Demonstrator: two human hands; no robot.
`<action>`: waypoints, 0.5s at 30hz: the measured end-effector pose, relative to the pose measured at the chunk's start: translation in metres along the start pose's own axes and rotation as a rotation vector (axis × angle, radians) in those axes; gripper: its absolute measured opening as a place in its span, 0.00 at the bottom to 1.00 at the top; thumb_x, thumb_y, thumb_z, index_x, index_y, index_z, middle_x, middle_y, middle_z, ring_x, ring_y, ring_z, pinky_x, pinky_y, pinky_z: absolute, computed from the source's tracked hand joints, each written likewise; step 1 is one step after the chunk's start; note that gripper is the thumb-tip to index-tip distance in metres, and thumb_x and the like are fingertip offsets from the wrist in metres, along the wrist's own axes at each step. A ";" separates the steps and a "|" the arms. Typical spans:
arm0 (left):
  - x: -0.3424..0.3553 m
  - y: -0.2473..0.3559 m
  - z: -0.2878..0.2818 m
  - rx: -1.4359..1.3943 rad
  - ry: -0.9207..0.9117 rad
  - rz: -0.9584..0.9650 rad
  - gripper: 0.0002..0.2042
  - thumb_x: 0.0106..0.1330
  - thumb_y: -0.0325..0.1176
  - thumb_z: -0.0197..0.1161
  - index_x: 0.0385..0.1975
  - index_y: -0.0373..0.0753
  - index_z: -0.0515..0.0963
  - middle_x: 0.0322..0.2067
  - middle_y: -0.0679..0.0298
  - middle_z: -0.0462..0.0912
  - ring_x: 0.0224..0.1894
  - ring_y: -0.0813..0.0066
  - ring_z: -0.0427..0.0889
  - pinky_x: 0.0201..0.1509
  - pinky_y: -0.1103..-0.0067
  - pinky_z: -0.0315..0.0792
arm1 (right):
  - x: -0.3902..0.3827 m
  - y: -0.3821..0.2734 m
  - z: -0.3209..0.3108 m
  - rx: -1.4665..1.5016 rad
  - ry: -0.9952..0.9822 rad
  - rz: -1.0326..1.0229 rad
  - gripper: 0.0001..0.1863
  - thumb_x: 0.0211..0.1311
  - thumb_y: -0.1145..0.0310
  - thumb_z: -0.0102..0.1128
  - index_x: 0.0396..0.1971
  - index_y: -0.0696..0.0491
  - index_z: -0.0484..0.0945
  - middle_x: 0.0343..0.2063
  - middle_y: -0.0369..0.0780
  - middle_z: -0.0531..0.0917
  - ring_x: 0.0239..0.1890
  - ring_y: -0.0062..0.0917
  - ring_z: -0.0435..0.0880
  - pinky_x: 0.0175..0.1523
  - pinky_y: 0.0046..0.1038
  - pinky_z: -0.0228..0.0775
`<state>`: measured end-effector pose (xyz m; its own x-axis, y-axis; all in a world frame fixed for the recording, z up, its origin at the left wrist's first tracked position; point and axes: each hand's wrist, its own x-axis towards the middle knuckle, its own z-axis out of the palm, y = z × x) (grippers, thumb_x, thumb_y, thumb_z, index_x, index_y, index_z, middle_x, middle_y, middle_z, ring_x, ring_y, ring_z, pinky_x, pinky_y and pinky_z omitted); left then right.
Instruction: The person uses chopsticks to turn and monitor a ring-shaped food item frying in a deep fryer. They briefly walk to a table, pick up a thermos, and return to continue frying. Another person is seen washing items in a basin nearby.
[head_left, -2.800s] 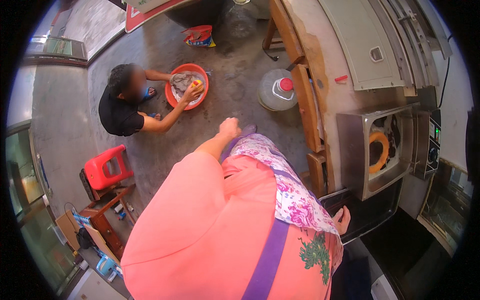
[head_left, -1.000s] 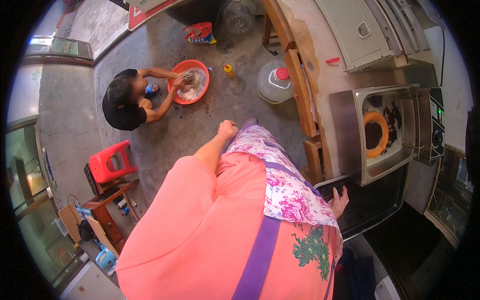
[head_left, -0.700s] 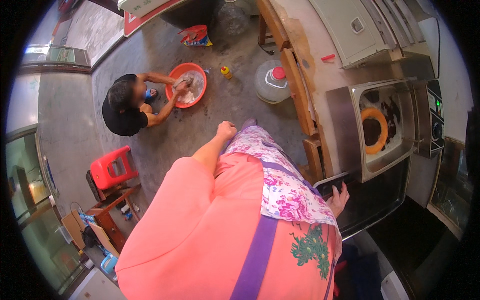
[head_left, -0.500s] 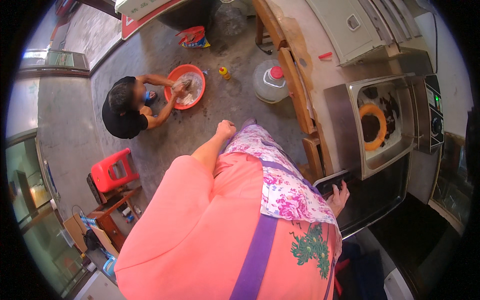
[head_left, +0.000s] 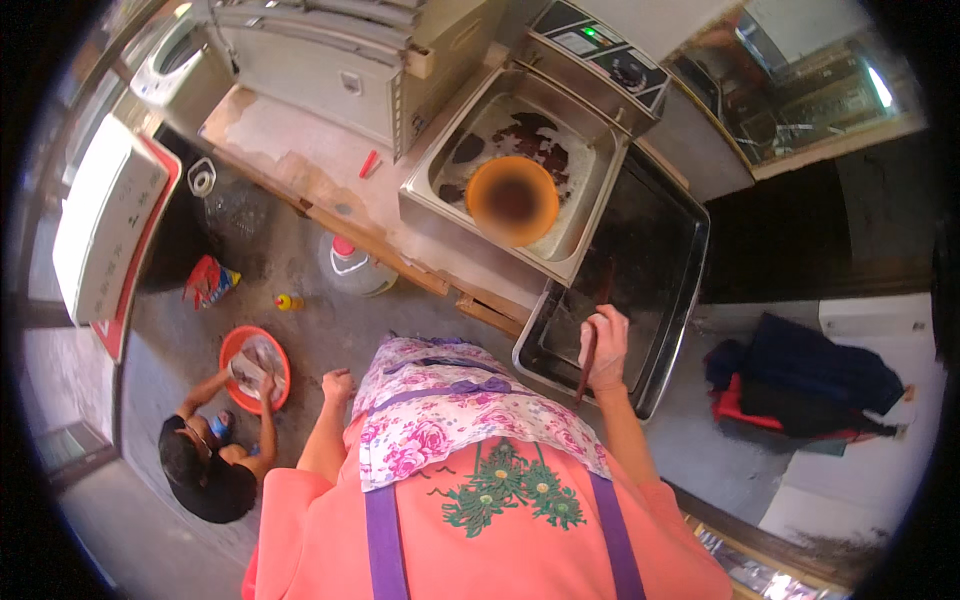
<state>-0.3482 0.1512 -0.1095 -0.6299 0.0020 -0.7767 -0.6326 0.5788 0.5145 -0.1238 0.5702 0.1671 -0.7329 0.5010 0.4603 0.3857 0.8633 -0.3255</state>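
Observation:
My right hand (head_left: pixel 605 345) is closed around a long, thin reddish-brown stick (head_left: pixel 588 368), held above the black tray (head_left: pixel 640 225) with a shiny metal rim. My left hand (head_left: pixel 338 386) is curled into a loose fist beside the floral apron (head_left: pixel 430 410), with nothing visible in it. Beyond the tray stands a stainless-steel fryer (head_left: pixel 425 195) with a control panel (head_left: pixel 600 50). Inside lies an orange-brown ring (head_left: pixel 545 180), its dark middle blurred, in a pale liquid with dark patches.
At left a person (head_left: pixel 205 470) crouches with both hands in an orange basin (head_left: pixel 284 352). On the floor are a large clear jug (head_left: pixel 350 270), a yellow bottle (head_left: pixel 288 302) and a red-blue bag (head_left: pixel 208 282). Dark cloth (head_left: pixel 810 365) lies at right. A red object (head_left: pixel 369 163) rests on the counter.
My view has swung right, bringing the fryer and tray in front of me. My right hand, earlier at the tray's edge, now holds the stick over the tray. My left hand stays closed.

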 end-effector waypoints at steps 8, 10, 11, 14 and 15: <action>0.009 0.017 -0.004 0.040 -0.085 0.029 0.18 0.54 0.25 0.51 0.46 0.31 0.77 0.23 0.58 0.79 0.21 0.72 0.78 0.24 0.76 0.76 | 0.030 0.000 -0.066 0.094 0.295 0.309 0.04 0.60 0.75 0.54 0.30 0.61 0.75 0.33 0.43 0.77 0.34 0.31 0.76 0.40 0.26 0.70; 0.017 0.015 -0.004 0.048 -0.114 0.047 0.18 0.54 0.24 0.51 0.46 0.31 0.77 0.23 0.58 0.79 0.21 0.72 0.79 0.24 0.76 0.76 | 0.031 0.013 -0.079 0.117 0.380 0.348 0.05 0.60 0.75 0.55 0.31 0.61 0.76 0.34 0.42 0.78 0.33 0.25 0.77 0.39 0.23 0.70; 0.020 0.015 -0.003 0.053 -0.115 0.060 0.18 0.54 0.24 0.51 0.45 0.32 0.77 0.24 0.58 0.79 0.21 0.72 0.79 0.24 0.76 0.76 | 0.033 0.014 -0.089 0.160 0.410 0.396 0.05 0.60 0.75 0.55 0.31 0.61 0.76 0.34 0.41 0.79 0.33 0.23 0.77 0.39 0.22 0.70; 0.021 0.022 0.000 0.053 -0.108 0.075 0.17 0.54 0.24 0.51 0.44 0.32 0.77 0.25 0.57 0.80 0.21 0.72 0.79 0.24 0.76 0.76 | 0.040 0.023 -0.116 0.297 0.610 0.509 0.09 0.63 0.72 0.54 0.33 0.63 0.77 0.30 0.41 0.80 0.27 0.24 0.80 0.35 0.23 0.74; 0.016 0.027 0.003 0.048 -0.103 0.068 0.17 0.54 0.24 0.51 0.44 0.32 0.77 0.25 0.57 0.80 0.21 0.71 0.79 0.24 0.76 0.76 | 0.043 0.026 -0.124 0.419 0.686 0.546 0.10 0.63 0.70 0.54 0.33 0.64 0.77 0.29 0.43 0.81 0.28 0.25 0.81 0.35 0.24 0.75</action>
<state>-0.3744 0.1696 -0.1090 -0.6190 0.1249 -0.7754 -0.5665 0.6128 0.5510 -0.0759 0.6216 0.2812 0.0251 0.8673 0.4971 0.2474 0.4764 -0.8437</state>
